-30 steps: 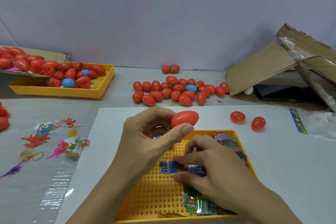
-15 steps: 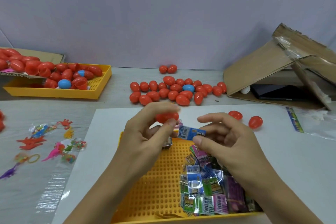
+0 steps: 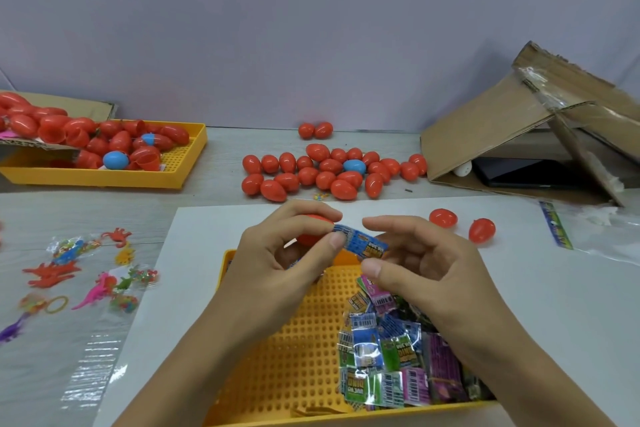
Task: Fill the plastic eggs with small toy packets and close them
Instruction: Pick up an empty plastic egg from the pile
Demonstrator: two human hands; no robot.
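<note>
Left hand (image 3: 277, 267), centre frame, grips a red egg (image 3: 311, 230) between curled fingers and thumb; most of the egg is hidden behind the fingers. Blue packet (image 3: 362, 244) bridges the two hands: its left end is pinched under the left thumb against the egg, its right end lies at the right hand (image 3: 426, 274). Right fingers are loosely curled; cannot tell whether they pinch the packet or merely touch it.

Versus half a second ago: the packet was held clear in the right hand, just beside the egg; now its left end is at the egg. A second ago the right hand was down in the tray (image 3: 294, 357) among the packets.

Packet pile (image 3: 391, 354) lies in the tray's lower right corner. Closed eggs (image 3: 332, 172) cluster at upper centre; two loose eggs (image 3: 462, 224) at right of centre. Second tray (image 3: 104, 180) with egg halves, upper left. Toys (image 3: 86, 274) at left, cardboard box (image 3: 519, 135) at upper right.
</note>
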